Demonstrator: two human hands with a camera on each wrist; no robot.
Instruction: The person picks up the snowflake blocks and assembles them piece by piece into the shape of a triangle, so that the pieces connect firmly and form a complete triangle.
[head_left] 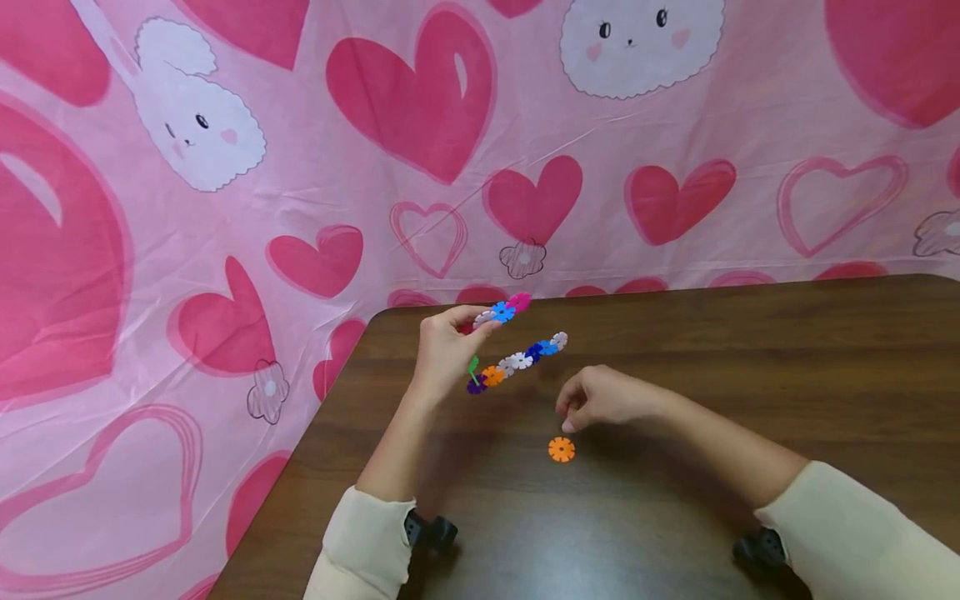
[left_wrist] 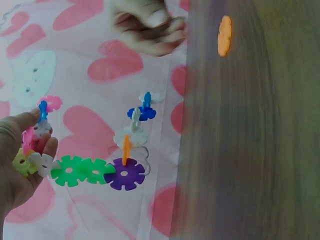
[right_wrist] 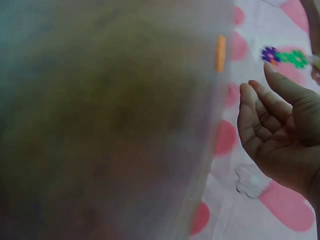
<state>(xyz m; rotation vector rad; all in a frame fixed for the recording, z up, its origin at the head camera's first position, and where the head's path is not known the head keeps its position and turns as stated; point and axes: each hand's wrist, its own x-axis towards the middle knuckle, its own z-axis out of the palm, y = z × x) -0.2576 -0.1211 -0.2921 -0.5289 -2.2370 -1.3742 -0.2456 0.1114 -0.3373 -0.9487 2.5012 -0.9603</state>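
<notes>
My left hand [head_left: 444, 350] grips a bent chain of interlocking notched plastic discs [head_left: 521, 361] above the table. One end, with blue and pink discs, shows past the fingertips; the other runs through orange, white and blue discs. In the left wrist view, green discs [left_wrist: 66, 176] join a purple disc [left_wrist: 134, 179] on this chain. A single orange disc [head_left: 555, 457] appears just below my right hand [head_left: 607, 396], apart from the fingers. That hand holds nothing; the right wrist view shows its fingers [right_wrist: 250, 117] loosely bent, with the thumb apart. Discs beneath the left fingers are partly hidden.
A dark wooden table [head_left: 750, 350] spreads beneath both hands. A pink cloth [head_left: 360, 150] with hearts and animal faces hangs behind and to the left of it. Black wrist-worn devices [head_left: 431, 532] sit near both sleeve cuffs.
</notes>
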